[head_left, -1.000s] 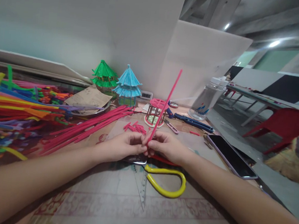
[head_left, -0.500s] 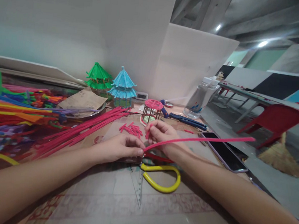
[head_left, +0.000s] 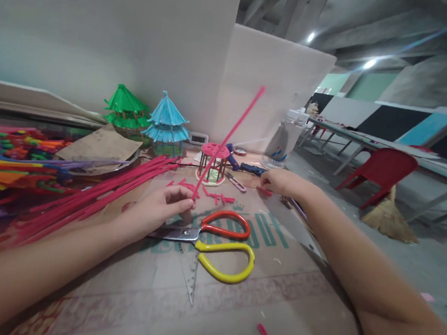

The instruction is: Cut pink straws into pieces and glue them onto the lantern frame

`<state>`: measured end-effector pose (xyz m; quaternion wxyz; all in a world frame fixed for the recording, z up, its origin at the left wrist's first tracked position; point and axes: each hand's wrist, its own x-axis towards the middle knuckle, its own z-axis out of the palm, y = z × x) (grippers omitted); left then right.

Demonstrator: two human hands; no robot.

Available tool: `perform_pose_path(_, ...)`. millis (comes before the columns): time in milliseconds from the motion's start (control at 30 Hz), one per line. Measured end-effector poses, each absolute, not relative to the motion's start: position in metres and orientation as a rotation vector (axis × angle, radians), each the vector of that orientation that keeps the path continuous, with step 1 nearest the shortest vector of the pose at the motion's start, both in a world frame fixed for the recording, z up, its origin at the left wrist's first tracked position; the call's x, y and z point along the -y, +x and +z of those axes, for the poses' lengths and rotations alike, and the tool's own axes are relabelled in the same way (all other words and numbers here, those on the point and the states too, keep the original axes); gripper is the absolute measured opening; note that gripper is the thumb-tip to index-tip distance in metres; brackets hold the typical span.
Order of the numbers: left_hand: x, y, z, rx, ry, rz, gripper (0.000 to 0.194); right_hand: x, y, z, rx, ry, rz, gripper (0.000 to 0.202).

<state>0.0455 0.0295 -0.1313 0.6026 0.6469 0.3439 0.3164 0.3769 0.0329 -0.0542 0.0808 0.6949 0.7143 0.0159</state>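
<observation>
My left hand (head_left: 170, 207) pinches one end of a long pink pipe cleaner (head_left: 233, 131), which slants up and to the right, passing in front of a small pink-roofed pavilion model (head_left: 214, 161). My right hand (head_left: 285, 184) reaches out to the right, its fingers curled down on a short pink pipe cleaner piece (head_left: 264, 191); the fingertips are partly hidden. Several cut pink pieces (head_left: 216, 197) lie between the hands, before the model. Scissors with one red and one yellow handle (head_left: 234, 263) rest just below my left hand, over a clear set square (head_left: 191, 285).
Long pink pipe cleaners (head_left: 102, 193) and a multicoloured heap (head_left: 13, 168) cover the left side. Green (head_left: 124, 105) and blue (head_left: 167, 117) pavilion models stand behind. At the back right are a water bottle (head_left: 283, 141) and a pink utility knife (head_left: 237, 183). A red chair (head_left: 385, 172) stands beyond the table.
My right hand has moved away from my left, out to the right, and several cut pieces now lie nearer the scissors. The long pipe cleaner has swung from nearly level to steeply upward.
</observation>
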Motion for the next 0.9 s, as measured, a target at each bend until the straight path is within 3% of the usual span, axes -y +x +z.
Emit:
perform_pose_path(133, -0.028, 0.048, -0.129, -0.825, 1.504, 0.806, 0.045, -0.030, 0.372, -0.047, -2.144, 2.090, 0.110, 0.020)
perform_pose_path(233, -0.027, 0.049, -0.126, -0.835, 1.508, 0.812, 0.043, -0.020, 0.351, -0.045, -2.442, 2.123, 0.092, 0.026)
perform_pose_path(300, -0.025, 0.049, -0.125, -0.840, 1.509, 0.788, 0.042, -0.012, 0.325, -0.052, -2.788, 2.089, -0.227, 0.029)
perform_pose_path(400, -0.024, 0.049, -0.125, -0.846, 1.526, 0.734, 0.041, 0.000, 0.280, -0.076, -3.043, 2.042, -1.097, 0.026)
perform_pose_path(600, -0.026, 0.050, -0.131, -0.792, 1.570, 0.636, 0.039, 0.011, 0.241, -0.119, -3.058, 2.013, -1.626, 0.016)
perform_pose_path(733, -0.026, 0.050, -0.134, -0.757, 1.643, 0.610, 0.035, 0.012, 0.242, -0.122, -3.073, 2.015, -1.497, 0.014)
perform_pose_path(900, -0.026, 0.048, -0.130, -0.850, 1.806, 0.687, 0.036, 0.014, 0.261, -0.084, -3.098, 1.795, -0.831, 0.012)
